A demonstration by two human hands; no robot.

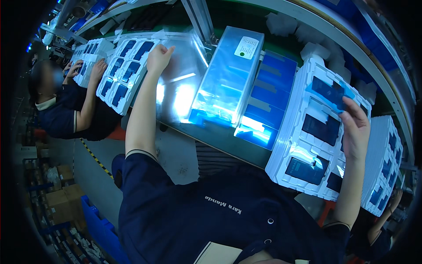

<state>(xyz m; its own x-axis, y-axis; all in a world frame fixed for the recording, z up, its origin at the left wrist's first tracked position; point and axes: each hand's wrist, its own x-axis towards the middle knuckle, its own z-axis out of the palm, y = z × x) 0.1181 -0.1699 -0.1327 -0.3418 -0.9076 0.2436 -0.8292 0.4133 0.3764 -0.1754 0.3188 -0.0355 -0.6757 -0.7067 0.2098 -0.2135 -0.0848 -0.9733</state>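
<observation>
My left hand is raised at the far left of the bench, fingers curled into a pinch at the upper edge of a clear, shiny plastic sheet. That sheet is smeared by motion. On the right, the thumb and fingertips of my right hand pinch the right end of a dark flat rectangular panel with blue film. The panel is over the upper part of a white moulded tray. Other dark panels lie in the tray's pockets, some partly hidden by my right hand and forearm.
A long clear-wrapped pack with a white label lies mid-bench, beside a row of blue sheets. More white trays are stacked at right. Another tray stands left, near a co-worker. A metal post rises behind.
</observation>
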